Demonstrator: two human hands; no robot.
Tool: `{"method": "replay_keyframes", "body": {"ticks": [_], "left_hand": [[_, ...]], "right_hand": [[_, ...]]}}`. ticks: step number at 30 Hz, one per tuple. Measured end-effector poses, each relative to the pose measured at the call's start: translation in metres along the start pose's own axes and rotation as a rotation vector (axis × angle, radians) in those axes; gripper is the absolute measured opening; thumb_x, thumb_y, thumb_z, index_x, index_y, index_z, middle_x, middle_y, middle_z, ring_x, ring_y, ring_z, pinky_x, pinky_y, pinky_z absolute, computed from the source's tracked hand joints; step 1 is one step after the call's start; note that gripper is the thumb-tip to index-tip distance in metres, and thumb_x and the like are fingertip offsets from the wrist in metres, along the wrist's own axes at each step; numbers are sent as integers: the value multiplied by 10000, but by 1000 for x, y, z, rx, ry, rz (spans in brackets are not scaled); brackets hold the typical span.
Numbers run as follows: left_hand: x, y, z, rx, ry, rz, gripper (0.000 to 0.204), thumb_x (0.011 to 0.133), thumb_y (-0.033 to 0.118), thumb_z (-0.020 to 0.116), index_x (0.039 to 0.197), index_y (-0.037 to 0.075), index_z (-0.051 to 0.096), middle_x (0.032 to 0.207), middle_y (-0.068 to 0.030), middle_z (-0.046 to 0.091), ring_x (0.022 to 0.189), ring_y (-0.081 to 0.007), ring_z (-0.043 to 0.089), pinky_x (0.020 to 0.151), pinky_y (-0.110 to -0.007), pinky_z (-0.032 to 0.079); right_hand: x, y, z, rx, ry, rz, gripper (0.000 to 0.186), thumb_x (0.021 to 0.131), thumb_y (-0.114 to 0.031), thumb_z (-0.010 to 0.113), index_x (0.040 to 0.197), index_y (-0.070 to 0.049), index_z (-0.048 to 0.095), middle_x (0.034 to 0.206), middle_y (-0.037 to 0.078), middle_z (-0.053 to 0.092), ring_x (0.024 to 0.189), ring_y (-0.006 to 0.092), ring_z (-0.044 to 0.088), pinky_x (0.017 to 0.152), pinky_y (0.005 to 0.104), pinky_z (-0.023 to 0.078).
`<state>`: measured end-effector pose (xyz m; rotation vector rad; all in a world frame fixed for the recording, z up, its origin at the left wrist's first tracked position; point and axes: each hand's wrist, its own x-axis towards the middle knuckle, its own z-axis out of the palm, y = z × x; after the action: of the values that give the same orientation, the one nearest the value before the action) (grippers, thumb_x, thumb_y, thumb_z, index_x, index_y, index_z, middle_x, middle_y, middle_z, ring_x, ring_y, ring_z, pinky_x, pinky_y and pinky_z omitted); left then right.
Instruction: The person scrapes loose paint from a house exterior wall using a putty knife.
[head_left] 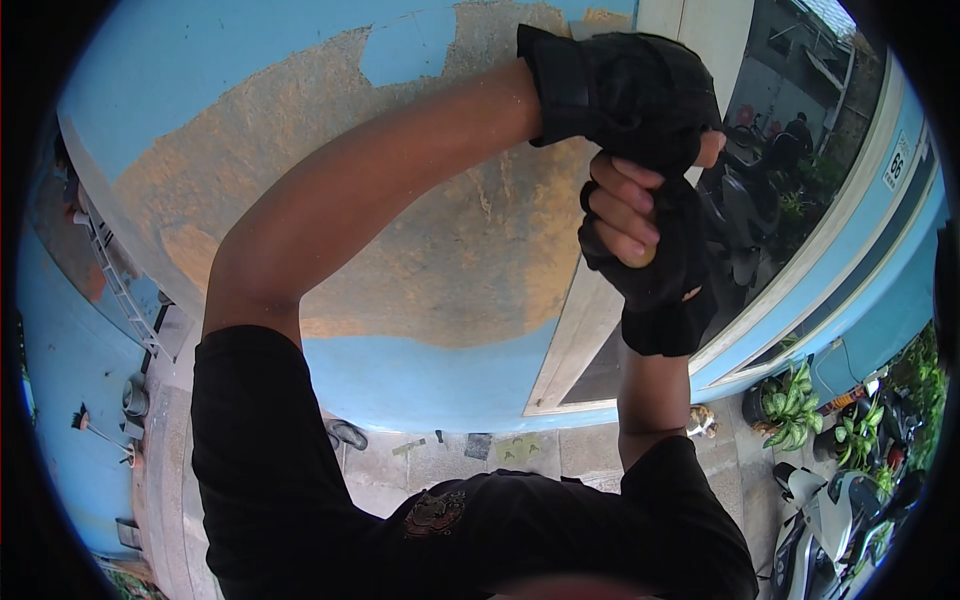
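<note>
My left hand (645, 95), in a black fingerless glove, is raised at the upper right with its fingers curled. Just below and touching it is my right hand (640, 225), gloved alike, its bare fingers wrapped into a fist. A small yellowish rounded end shows under the right fingers; whatever both hands grip is otherwise hidden behind the gloves. Before me stands a wall (430, 230) with a broad, rough grey-brown patch where paint is gone. Blue paint (405, 55) still covers its upper part, and more lies along the base.
Right of the wall runs a pale frame (570, 345) around dark reflective glass (815, 150). A cat (703, 421), potted plants (790, 410) and a parked motorbike (830, 530) are low right. Sandals (348, 434) and flat scraps (478, 446) lie on the paving. A ladder (115, 265) leans far left.
</note>
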<state>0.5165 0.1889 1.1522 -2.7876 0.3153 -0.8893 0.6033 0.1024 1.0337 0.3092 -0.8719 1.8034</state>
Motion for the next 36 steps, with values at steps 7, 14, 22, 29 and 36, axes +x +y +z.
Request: {"method": "replay_keyframes", "body": {"ticks": [7, 14, 22, 29, 36], "left_hand": [[-1, 2, 1, -89, -1, -63, 417, 930, 334, 571, 702, -2, 665, 645, -179, 591, 612, -321, 580, 678, -427, 492], [3, 7, -4, 33, 1, -18, 432, 938, 342, 565, 707, -10, 664, 632, -194, 583, 564, -315, 564, 643, -429, 488], [3, 5, -5, 12, -54, -120, 421, 929, 380, 578, 773, 9, 703, 696, -169, 650, 644, -304, 622, 709, -405, 516], [4, -1, -3, -7, -35, -143, 444, 925, 427, 585, 794, 22, 715, 725, -160, 671, 676, -298, 636, 728, -384, 522], [0, 3, -1, 59, -41, -130, 385, 913, 361, 586, 756, 27, 695, 685, -155, 636, 630, -294, 606, 688, -393, 506]], "right_hand": [[-4, -2, 8, -42, 57, 50, 237, 1053, -129, 446, 819, -98, 463, 706, -5, 418, 498, 95, 402, 462, 261, 380], [-2, -2, 15, -130, 6, 96, 252, 1028, -80, 471, 783, -106, 424, 681, -19, 410, 480, 84, 383, 460, 247, 368], [2, -4, 15, -144, -30, 118, 214, 1033, -122, 489, 822, -101, 455, 702, -21, 399, 493, 90, 376, 467, 260, 360], [3, -10, 13, -62, 99, 57, 229, 1037, -108, 478, 811, -105, 440, 690, -17, 407, 491, 84, 378, 461, 260, 358], [-4, -6, 8, -71, 128, 65, 245, 1032, -92, 488, 793, -97, 432, 682, -15, 416, 486, 83, 388, 447, 251, 364]]}}
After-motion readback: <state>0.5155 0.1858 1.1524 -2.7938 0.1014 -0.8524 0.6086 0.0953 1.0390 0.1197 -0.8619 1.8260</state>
